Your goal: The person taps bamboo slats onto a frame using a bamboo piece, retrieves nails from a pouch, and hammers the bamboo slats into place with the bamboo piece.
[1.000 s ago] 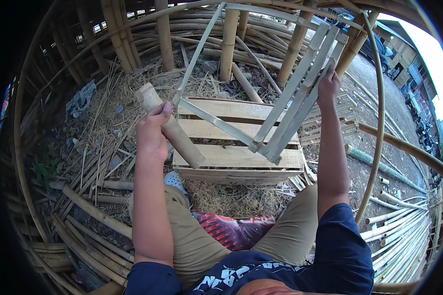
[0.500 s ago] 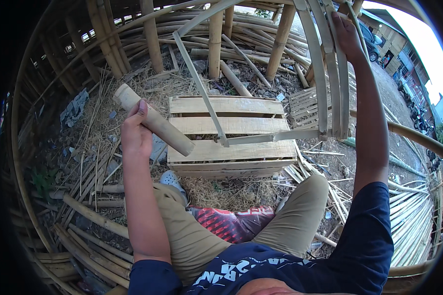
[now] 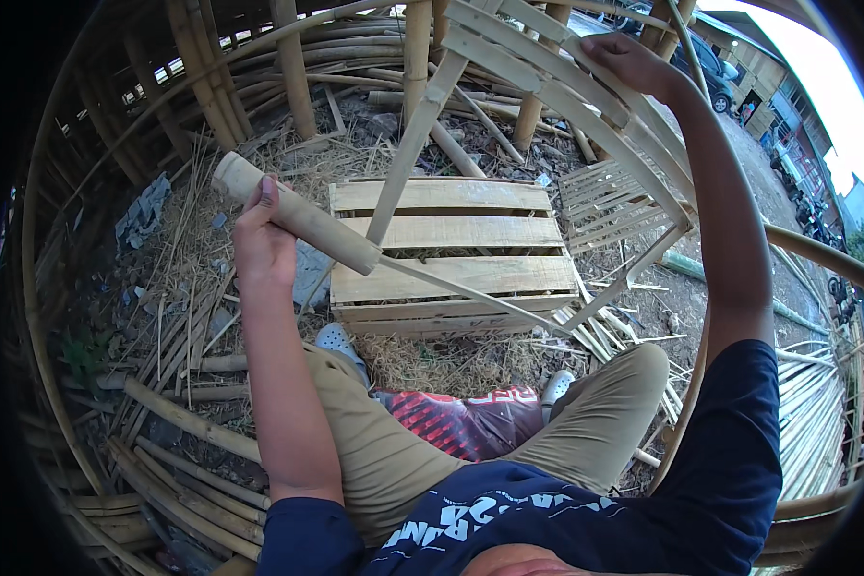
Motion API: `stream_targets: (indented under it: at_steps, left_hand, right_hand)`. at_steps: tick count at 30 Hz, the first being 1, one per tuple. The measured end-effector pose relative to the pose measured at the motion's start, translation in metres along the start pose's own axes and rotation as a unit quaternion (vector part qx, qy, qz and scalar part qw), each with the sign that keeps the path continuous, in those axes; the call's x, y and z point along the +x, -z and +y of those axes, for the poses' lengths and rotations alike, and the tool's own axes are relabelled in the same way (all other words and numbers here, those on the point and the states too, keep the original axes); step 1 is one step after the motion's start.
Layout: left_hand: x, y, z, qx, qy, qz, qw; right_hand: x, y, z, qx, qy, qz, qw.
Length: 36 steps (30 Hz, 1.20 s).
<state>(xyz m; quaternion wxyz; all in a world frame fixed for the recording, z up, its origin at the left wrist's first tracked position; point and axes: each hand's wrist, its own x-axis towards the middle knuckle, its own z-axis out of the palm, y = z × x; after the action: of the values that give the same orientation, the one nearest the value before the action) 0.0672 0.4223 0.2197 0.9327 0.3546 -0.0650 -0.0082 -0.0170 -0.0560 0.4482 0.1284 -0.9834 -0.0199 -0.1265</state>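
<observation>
My left hand (image 3: 267,233) is closed round a short, thick length of bamboo (image 3: 322,233), which slants down to the right over the left side of a slatted wooden crate (image 3: 451,233). Raised at the upper right, my right hand (image 3: 629,63) grips the edge of a frame of flat bamboo strips (image 3: 600,125). Several parallel slats make up one side of it, and thinner strips bend away at angles toward the left and below. One thin strip passes beside the lower end of the bamboo piece; whether the two touch I cannot tell.
A slatted bamboo panel (image 3: 612,206) lies right of the crate. Bamboo posts (image 3: 293,72) and stacked poles (image 3: 355,53) stand beyond. Poles (image 3: 187,420) lie at the lower left, split strips (image 3: 804,442) at the right. A printed cloth (image 3: 451,420) lies between my legs.
The strip frame has turned and tilted, its slats now slanting down to the right. My right hand has moved left and slightly up. The bamboo piece has risen a little.
</observation>
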Motion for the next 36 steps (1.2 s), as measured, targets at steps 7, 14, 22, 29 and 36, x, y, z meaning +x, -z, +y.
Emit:
stream_targets:
  at_steps: [7,14,22,29,36]
  left_hand:
    - [-0.009,0.007,0.004,0.016,0.002,-0.013,1.000]
    - [-0.014,0.028,0.007,0.034,0.011,0.014,0.999]
    - [-0.028,0.043,0.025,0.044,0.044,0.042,0.997]
    - [-0.023,0.032,0.019,0.066,0.068,0.039,0.995]
    - [-0.013,0.023,0.011,0.097,0.095,0.054,0.989]
  right_hand:
    - [-0.012,-0.083,-0.010,-0.033,-0.055,0.004,0.998]
    - [0.027,-0.156,0.023,0.045,-0.022,-0.099,0.994]
    - [0.080,-0.248,0.014,0.135,-0.010,-0.194,0.972]
    - [0.087,-0.340,0.038,0.153,-0.039,-0.216,0.964]
    - [0.110,-0.367,0.057,0.188,0.012,-0.239,0.953]
